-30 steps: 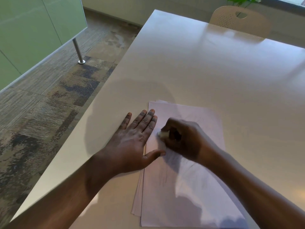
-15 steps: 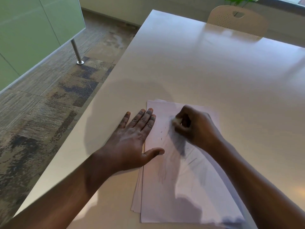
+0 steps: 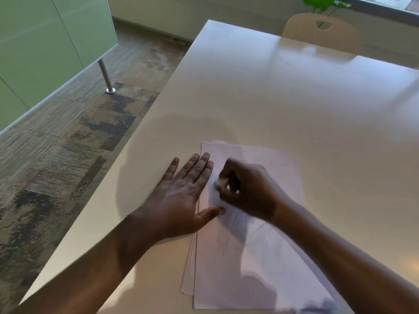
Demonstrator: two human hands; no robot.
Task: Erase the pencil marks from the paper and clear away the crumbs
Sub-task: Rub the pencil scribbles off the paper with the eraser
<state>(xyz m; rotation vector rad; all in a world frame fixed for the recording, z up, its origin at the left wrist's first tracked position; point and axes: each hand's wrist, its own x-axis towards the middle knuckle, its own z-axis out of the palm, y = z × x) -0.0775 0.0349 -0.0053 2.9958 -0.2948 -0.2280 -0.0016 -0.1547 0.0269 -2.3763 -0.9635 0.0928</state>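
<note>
The paper [image 3: 256,234] lies on the desk [image 3: 283,98], faint pencil marks [image 3: 223,245] left near its middle. A white eraser [image 3: 220,182] is pinched in the curled right hand [image 3: 247,189]. The left hand [image 3: 181,196] is pressed flat on the sheet's edge. Short, light strokes away from that hand are advised, lest the sheet buckle.

Glossy smooth table [image 3: 283,105]; matt paper [image 3: 260,268]; rough carpet [image 3: 74,155].

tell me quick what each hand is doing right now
Left hand: open, flat, fingers straight, pressing the paper at its left edge.
Right hand: closed on a small white eraser, against the paper.
</note>
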